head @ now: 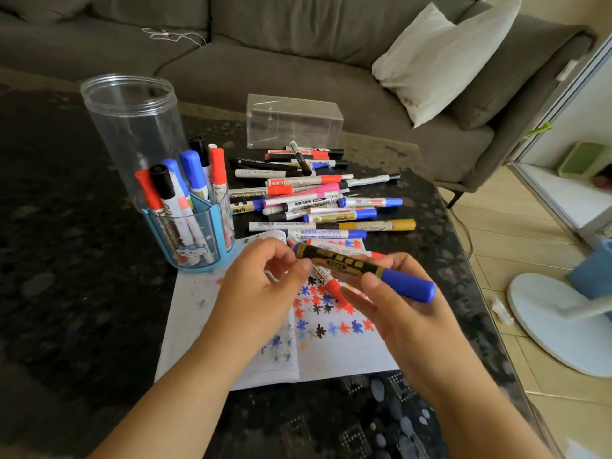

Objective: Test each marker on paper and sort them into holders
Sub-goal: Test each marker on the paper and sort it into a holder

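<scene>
Over the white paper (334, 356), which bears red, blue and black star scribbles, both hands hold one black-and-gold marker (344, 263) with a blue cap. My left hand (258, 293) pinches its left end. My right hand (407, 326) grips it near the cap, thumb on top. A red-capped white marker (331, 284) lies just under it between the hands; whether a hand holds it I cannot tell. A blue holder (198, 263) at the left contains several markers. A pile of markers (314, 200) lies behind the paper.
A tall clear cylinder (132, 127) stands behind the blue holder, and a clear rectangular box (294, 120) sits beyond the pile. The dark table's edge (463, 260) runs along the right. A grey sofa (265, 61) with a pillow (440, 61) is behind; a white fan base (556, 326) is on the floor.
</scene>
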